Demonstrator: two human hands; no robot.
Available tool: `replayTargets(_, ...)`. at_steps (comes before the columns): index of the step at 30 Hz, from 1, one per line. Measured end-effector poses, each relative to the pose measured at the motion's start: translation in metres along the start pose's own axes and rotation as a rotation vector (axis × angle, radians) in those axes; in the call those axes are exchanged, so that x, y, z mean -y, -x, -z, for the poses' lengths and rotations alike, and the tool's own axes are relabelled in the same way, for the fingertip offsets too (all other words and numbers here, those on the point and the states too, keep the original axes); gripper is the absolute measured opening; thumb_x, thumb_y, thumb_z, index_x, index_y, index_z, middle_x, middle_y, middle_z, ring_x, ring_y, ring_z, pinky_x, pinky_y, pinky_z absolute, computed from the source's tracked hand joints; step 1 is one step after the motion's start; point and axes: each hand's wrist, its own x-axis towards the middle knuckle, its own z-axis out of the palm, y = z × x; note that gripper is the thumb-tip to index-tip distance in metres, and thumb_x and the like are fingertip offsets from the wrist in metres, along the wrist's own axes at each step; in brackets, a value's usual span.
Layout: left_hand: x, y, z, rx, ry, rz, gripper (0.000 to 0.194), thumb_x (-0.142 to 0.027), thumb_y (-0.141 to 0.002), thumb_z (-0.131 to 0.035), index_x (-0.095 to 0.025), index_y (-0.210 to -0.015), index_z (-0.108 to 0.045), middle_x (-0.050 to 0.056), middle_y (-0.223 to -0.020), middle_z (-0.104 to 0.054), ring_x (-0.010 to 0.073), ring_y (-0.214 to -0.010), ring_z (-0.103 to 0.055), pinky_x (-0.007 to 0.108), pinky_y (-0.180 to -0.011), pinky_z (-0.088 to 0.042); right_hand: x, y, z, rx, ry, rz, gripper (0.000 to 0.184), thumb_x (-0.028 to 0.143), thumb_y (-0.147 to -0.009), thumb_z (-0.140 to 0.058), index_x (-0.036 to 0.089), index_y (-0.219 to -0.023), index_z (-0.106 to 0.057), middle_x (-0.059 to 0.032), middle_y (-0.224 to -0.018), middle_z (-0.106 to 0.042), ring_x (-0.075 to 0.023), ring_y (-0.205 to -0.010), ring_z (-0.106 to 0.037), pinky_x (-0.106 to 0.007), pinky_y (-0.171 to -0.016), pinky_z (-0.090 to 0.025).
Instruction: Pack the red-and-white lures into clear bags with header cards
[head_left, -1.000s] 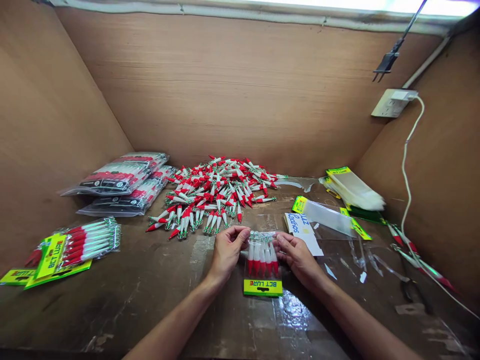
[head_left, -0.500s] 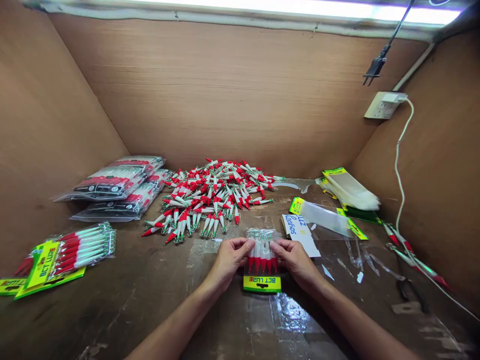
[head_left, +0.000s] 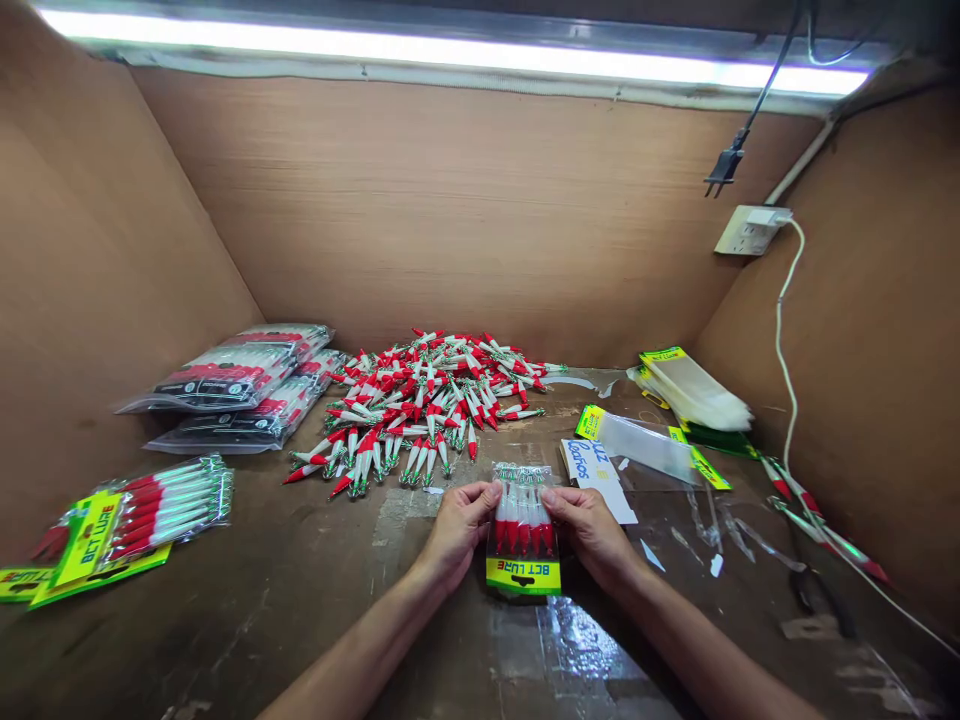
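A clear packet of red-and-white fishing lures (head_left: 523, 525) is held between my two hands, its yellow-green header toward me and the lures' hooked ends away. My left hand (head_left: 460, 530) pinches its left edge between thumb and fingers. On the opposite edge, my right hand (head_left: 592, 525) grips the same way. Several lures lie side by side inside. Beyond my hands spreads a large pile of loose red-and-white lures (head_left: 442, 400). Filled lure packets (head_left: 142, 520) lie overlapping at the left.
Bulk bags of lures (head_left: 232, 385) are stacked at the back left. Empty header bags (head_left: 694, 390) lie back right, with another empty bag (head_left: 645, 445) nearer. A lettered card (head_left: 600, 480), loose lures (head_left: 832, 535) and plastic scraps are at the right. A plug (head_left: 726, 168) hangs above.
The camera view has tilted up slightly, showing more of the lamp. Both hands keep their hold on the lure packet, which has barely moved.
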Motion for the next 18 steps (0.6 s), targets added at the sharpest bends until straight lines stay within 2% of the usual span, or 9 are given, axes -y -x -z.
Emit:
replayTargets(3, -0.003, 0.003, -0.005, 0.059, -0.015, 0.013, 0.048, -0.057, -0.075, -0.079, -0.014, -0.094, -0.075, 0.007, -0.081, -0.072, 0.0157, -0.066, -0.065, 0.026, -0.064, -0.054, -0.002, -0.001, 0.001, 0.001, 0.024, 0.033, 0.045, 0.06, -0.076, -0.075, 0.016, -0.071, -0.072, -0.0026, -0.064, -0.064, -0.0177, -0.059, -0.056, -0.031, -0.062, -0.048)
replayTargets(7, -0.005, 0.011, -0.008, 0.156, -0.07, 0.033, 0.053, -0.051, -0.068, -0.087, -0.01, -0.099, -0.076, 0.014, -0.09, -0.074, 0.0229, -0.074, -0.07, 0.033, -0.071, -0.056, -0.001, 0.0, -0.002, 0.078, -0.035, 0.036, 0.049, 0.065, -0.079, -0.07, 0.017, -0.082, -0.075, -0.0035, -0.07, -0.068, -0.0189, -0.06, -0.06, -0.032, -0.063, -0.05)
replayTargets(10, -0.003, 0.012, -0.007, 0.147, -0.111, -0.005, 0.052, -0.049, -0.067, -0.088, -0.009, -0.098, -0.077, 0.014, -0.09, -0.075, 0.0246, -0.075, -0.07, 0.035, -0.074, -0.056, 0.0, 0.001, -0.003, 0.101, -0.056, 0.037, 0.05, 0.066, -0.082, -0.066, 0.018, -0.091, -0.076, -0.0063, -0.079, -0.071, -0.0208, -0.064, -0.064, -0.035, -0.066, -0.052)
replayTargets(14, 0.0, 0.01, -0.005, 0.098, -0.174, -0.07, 0.049, -0.046, -0.068, -0.087, -0.01, -0.1, -0.077, 0.013, -0.091, -0.076, 0.0239, -0.076, -0.069, 0.031, -0.071, -0.054, 0.0, -0.001, 0.001, 0.067, 0.078, 0.131, 0.044, 0.054, -0.078, -0.077, 0.02, -0.106, -0.074, -0.0077, -0.097, -0.074, -0.0239, -0.085, -0.068, -0.034, -0.075, -0.052)
replayTargets(18, 0.001, 0.009, -0.005, 0.091, -0.23, -0.1, 0.043, -0.039, -0.065, -0.091, -0.009, -0.093, -0.079, 0.013, -0.089, -0.077, 0.0232, -0.073, -0.07, 0.028, -0.069, -0.052, -0.004, -0.002, 0.003, 0.089, 0.146, 0.121, 0.037, 0.047, -0.072, -0.084, 0.016, -0.09, -0.074, -0.0056, -0.082, -0.074, -0.0202, -0.072, -0.066, -0.031, -0.069, -0.049)
